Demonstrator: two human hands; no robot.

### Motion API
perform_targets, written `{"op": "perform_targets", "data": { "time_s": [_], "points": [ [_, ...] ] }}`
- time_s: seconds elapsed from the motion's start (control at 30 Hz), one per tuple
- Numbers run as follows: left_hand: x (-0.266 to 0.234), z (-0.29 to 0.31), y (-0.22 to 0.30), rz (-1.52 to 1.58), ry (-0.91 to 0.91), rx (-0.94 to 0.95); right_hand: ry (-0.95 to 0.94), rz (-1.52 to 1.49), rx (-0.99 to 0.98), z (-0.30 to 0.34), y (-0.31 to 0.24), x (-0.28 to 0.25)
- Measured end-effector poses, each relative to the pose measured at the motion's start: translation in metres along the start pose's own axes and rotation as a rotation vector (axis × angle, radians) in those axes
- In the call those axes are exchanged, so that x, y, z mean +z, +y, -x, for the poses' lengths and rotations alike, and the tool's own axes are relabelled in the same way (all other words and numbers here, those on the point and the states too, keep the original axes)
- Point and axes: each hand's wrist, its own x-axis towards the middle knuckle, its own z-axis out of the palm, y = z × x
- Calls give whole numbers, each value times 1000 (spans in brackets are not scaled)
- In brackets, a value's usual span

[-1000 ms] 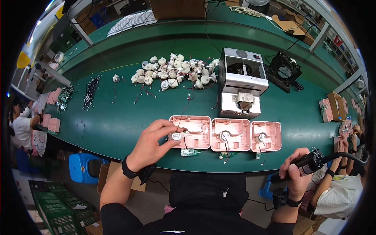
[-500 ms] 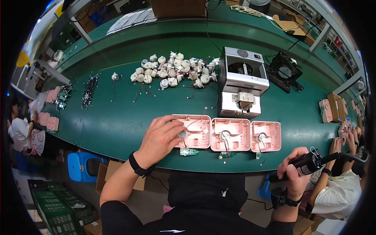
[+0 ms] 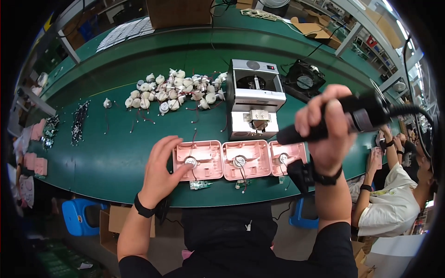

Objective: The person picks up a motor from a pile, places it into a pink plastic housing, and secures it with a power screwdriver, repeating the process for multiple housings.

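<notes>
Three pink plastic housings stand side by side near the table's front edge: a left one, a middle one and a right one. Each has a round silver motor with wires inside, and a small green circuit board at its front edge. My left hand lies at the left housing, fingers stretched out and thumb by the motor. Raised at the right, my right hand grips a corded black electric screwdriver. Its narrow end points left, toward the silver screw feeder; the bit cannot be made out.
A heap of white motors with wires lies behind the housings, one motor apart. Dark small parts lie at far left. A black fan stands beyond the feeder. Co-workers sit on both sides, one in a white shirt at right.
My right hand has lifted the screwdriver up and inward over the table. My left hand has drawn back from inside the left housing, its fingers spreading. The whole view has shifted.
</notes>
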Motion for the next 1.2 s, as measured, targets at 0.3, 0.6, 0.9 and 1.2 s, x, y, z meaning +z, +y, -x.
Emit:
{"op": "perform_targets", "data": {
  "time_s": [0.3, 0.6, 0.9, 1.2],
  "points": [
    [29, 24, -29, 287, 119, -332, 28, 252, 3, -34, 38, 5],
    [26, 35, -29, 302, 86, -354, -34, -74, 189, 8, 29, 40],
    [21, 38, -28, 313, 103, -332, -349, 58, 176, 48, 64, 110],
    [28, 46, -32, 296, 136, -269, -335, 125, 174, 60, 96, 116]
  ]
}}
